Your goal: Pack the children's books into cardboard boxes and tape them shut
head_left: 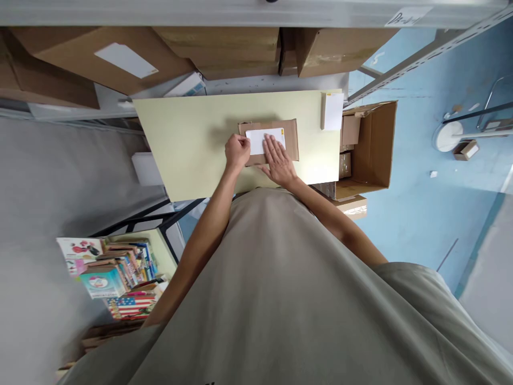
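Fingers of right hand (279, 159) spread flat, pressing white label (265, 140) onto small cardboard box (276, 140). Left hand (236, 151) curled shut, pinching label's left edge at box end. Box lies flat, mid-table, on pale yellow tabletop (188, 144), near front edge. Second white slip (332, 110) at table's far right corner. Open carton (371, 144) beside table, right; book stack (116, 272) lower left. Risk, as judged: label creasing or sticking crooked if pinched edge drops unevenly; box sliding under sideways palm pressure.
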Demonstrator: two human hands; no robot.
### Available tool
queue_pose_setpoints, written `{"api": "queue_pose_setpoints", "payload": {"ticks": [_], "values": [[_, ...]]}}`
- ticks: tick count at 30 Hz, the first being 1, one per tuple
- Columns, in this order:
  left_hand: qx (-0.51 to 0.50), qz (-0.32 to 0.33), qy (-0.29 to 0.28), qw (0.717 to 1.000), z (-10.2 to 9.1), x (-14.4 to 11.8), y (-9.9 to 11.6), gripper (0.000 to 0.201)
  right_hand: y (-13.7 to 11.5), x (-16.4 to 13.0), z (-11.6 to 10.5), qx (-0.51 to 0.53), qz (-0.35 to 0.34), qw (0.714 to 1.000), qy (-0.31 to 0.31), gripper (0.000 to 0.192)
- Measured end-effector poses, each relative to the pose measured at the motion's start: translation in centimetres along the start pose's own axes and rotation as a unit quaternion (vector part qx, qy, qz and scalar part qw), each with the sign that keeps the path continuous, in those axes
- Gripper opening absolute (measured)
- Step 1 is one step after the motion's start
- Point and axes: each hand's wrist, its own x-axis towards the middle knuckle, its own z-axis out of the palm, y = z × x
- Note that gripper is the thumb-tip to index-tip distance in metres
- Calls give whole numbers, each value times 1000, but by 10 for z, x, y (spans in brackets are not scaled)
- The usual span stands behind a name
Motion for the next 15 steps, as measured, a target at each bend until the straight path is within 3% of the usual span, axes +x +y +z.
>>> {"api": "queue_pose_setpoints", "payload": {"ticks": [4, 9, 15], "values": [[-22, 11, 11, 1000, 4, 0, -3, 10, -2, 11, 3, 16, -60, 997, -36, 97], [-43, 19, 10, 999, 7, 4, -8, 13, -2, 35, 8, 6, 1, 1000, 13, 95], [-79, 15, -5, 997, 9, 9, -16, 11, -6, 44, 13, 3, -24, 1000, -7, 90]]}}
